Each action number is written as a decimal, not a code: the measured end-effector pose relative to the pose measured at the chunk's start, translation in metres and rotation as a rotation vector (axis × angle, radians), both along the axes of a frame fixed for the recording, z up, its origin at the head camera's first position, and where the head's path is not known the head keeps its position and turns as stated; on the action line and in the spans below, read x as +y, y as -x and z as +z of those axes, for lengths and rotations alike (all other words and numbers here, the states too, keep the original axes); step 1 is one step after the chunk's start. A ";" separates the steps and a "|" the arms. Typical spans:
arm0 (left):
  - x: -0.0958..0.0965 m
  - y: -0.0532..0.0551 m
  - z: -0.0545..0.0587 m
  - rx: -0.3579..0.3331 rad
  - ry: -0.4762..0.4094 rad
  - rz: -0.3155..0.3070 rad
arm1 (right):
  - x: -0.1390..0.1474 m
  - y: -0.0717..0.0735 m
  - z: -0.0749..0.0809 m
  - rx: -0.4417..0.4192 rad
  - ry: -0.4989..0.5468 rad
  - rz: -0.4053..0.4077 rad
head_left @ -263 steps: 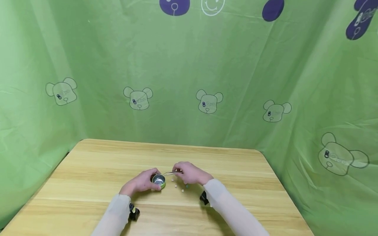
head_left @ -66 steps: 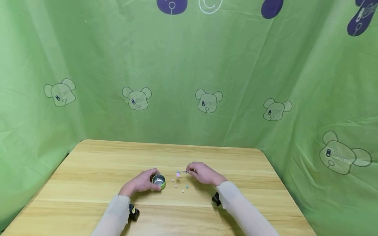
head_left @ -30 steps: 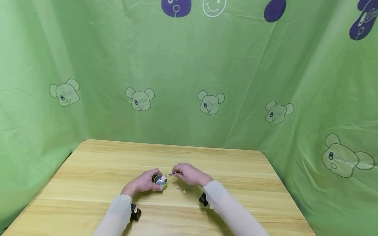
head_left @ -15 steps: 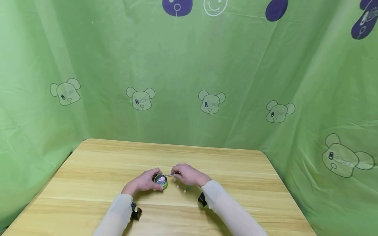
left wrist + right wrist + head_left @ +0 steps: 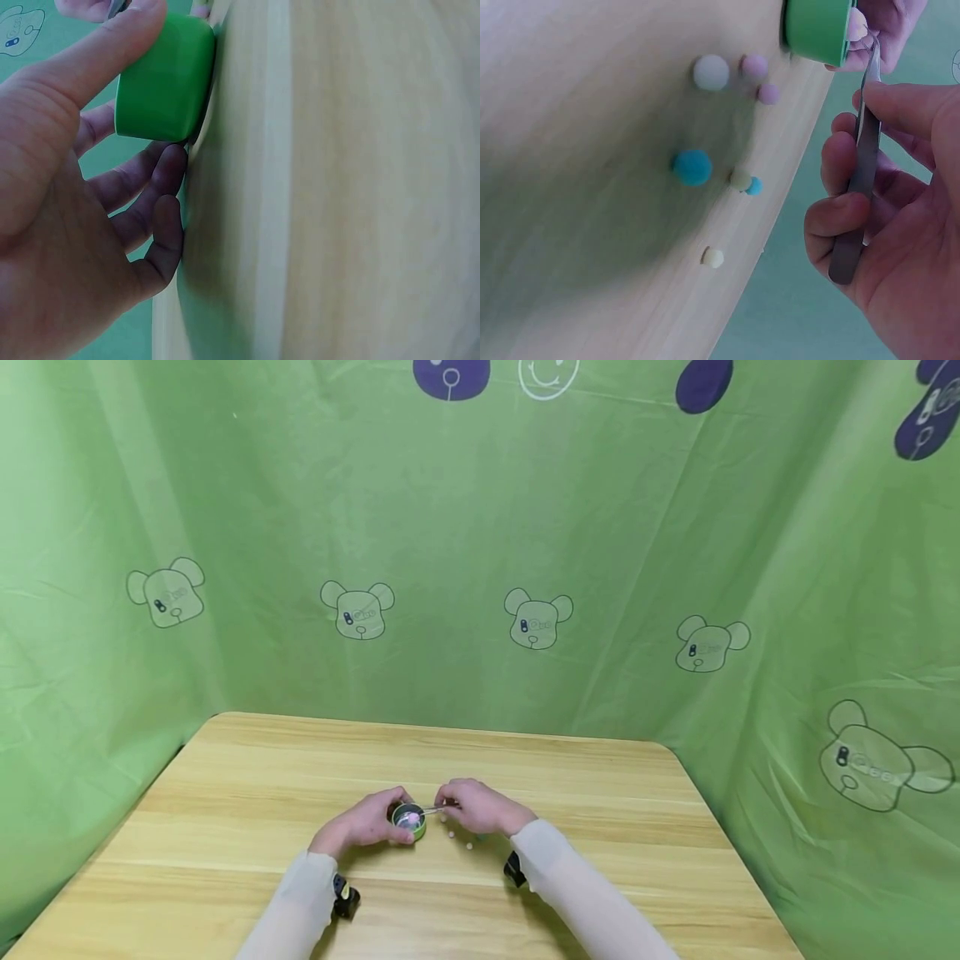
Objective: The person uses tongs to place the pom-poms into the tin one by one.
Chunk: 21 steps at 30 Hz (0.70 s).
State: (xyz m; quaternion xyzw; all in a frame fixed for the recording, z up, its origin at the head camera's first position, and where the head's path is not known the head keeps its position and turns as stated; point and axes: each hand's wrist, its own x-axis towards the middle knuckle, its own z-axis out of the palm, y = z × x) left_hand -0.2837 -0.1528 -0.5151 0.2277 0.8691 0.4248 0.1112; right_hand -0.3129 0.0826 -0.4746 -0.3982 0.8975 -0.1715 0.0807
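My left hand (image 5: 371,820) grips a small green tin (image 5: 166,79) on the table, thumb on the near side and fingers behind. Its shiny metal inside faces up in the head view. My right hand (image 5: 483,806) holds metal tweezers (image 5: 865,157) between thumb and fingers, pointing left to the tin. At the tweezers' tips a pale pink pom-pom (image 5: 856,25) sits at the mouth of the tin. Nearest the tin lie a white pom-pom (image 5: 710,73) and two pink pom-poms (image 5: 754,66). The far part of the tin's wall is hidden by the left fingers.
On the wooden table (image 5: 600,827), below the right hand, lie a blue pom-pom (image 5: 692,167), a pale yellow pom-pom (image 5: 740,178) touching a small blue pom-pom (image 5: 753,186), and a cream pom-pom (image 5: 713,258). A green curtain (image 5: 442,685) surrounds the table's back and sides.
Since 2.2 s ago my right hand has moved left with the tweezers, carrying the pink pom-pom from above the table to the tin and lowering it there. My left hand has stayed round the tin.
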 end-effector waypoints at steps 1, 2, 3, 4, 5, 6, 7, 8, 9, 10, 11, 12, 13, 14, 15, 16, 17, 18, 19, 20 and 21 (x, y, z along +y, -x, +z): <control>0.000 0.000 0.000 -0.001 0.000 0.001 | 0.000 0.000 -0.001 0.001 -0.001 0.003; 0.000 0.000 0.000 0.000 -0.001 0.001 | 0.000 0.000 -0.002 0.001 -0.003 0.004; 0.000 0.000 0.000 0.001 -0.001 0.000 | 0.001 0.000 -0.003 0.003 -0.005 0.004; 0.000 0.000 0.000 0.002 0.000 0.000 | 0.001 0.000 -0.003 0.005 -0.006 0.005; 0.000 0.000 0.000 0.002 -0.001 0.000 | 0.001 0.000 -0.003 0.004 -0.008 0.003; 0.000 0.000 0.000 0.003 0.000 -0.001 | 0.002 0.000 -0.004 0.002 -0.008 0.002; 0.000 0.000 0.000 0.002 -0.001 -0.002 | 0.002 0.000 -0.004 -0.004 -0.011 0.000; 0.000 0.000 0.001 0.002 -0.001 -0.003 | 0.003 0.000 -0.003 -0.004 -0.011 -0.002; -0.001 0.000 0.001 0.001 -0.001 -0.004 | 0.003 0.000 -0.003 -0.004 -0.012 -0.003; -0.001 0.000 0.001 -0.002 -0.002 -0.004 | 0.004 0.000 -0.003 -0.005 -0.011 -0.005; -0.001 0.000 0.001 -0.004 -0.005 -0.005 | 0.005 0.000 -0.003 -0.007 -0.010 -0.007; -0.001 0.000 0.001 -0.006 -0.005 -0.004 | 0.006 0.000 -0.003 -0.006 -0.010 -0.009; -0.001 0.000 0.001 -0.006 -0.003 -0.003 | 0.006 0.000 -0.002 -0.004 -0.010 -0.010; -0.001 0.000 0.000 -0.006 -0.001 -0.004 | 0.007 0.000 -0.002 -0.002 -0.010 -0.012; -0.001 0.000 0.000 -0.003 0.001 -0.003 | 0.008 0.000 -0.002 -0.001 -0.010 -0.013; -0.001 0.000 0.000 -0.001 0.004 -0.002 | 0.008 -0.001 -0.002 0.002 -0.009 -0.013; -0.001 0.000 0.000 0.002 0.007 -0.002 | 0.009 -0.001 -0.002 0.002 -0.007 -0.013; -0.001 0.000 -0.001 0.005 0.011 -0.002 | 0.009 -0.001 -0.002 0.005 -0.007 -0.012; -0.001 0.000 -0.001 0.008 0.012 -0.002 | 0.010 -0.001 -0.001 0.005 -0.005 -0.013; 0.000 0.000 -0.001 0.010 0.012 -0.002 | 0.011 0.000 -0.001 0.005 -0.002 -0.012; 0.000 -0.001 0.000 0.012 0.012 -0.001 | 0.011 0.000 -0.001 0.004 0.001 -0.014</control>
